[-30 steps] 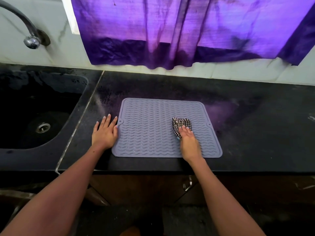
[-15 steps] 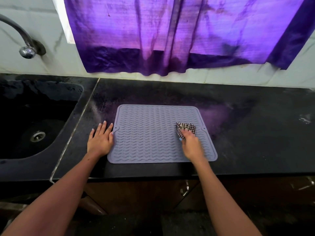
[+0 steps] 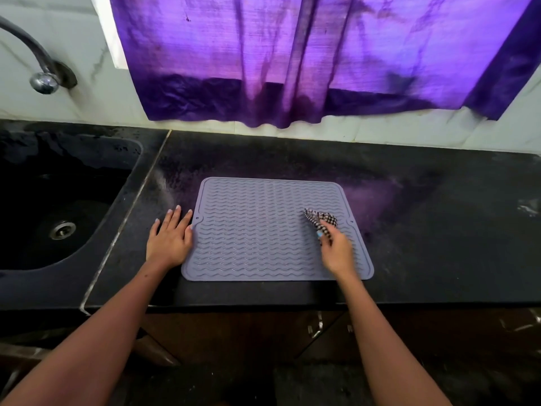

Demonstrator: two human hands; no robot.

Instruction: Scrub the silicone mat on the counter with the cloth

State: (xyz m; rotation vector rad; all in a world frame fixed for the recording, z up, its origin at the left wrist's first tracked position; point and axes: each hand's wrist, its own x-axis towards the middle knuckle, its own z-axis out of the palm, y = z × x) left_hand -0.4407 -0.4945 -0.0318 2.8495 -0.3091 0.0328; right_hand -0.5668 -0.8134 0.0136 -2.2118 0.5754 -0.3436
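The silicone mat is seen as matt grey, ribbed with raised wavy lines. The cloth is a woven checked fabric, crumpled. The counter is made of dark stone, dull and smeared. The tap is of shiny metal; the curtain is thin, creased purple fabric

A grey mat with wavy ridges lies flat on the dark worktop. The left hand rests flat on the worktop, fingers straight, touching the mat's left edge. The right hand holds a checked cloth bunched on the mat near its right edge. A sink lies to the left under a tap; a purple curtain hangs behind.
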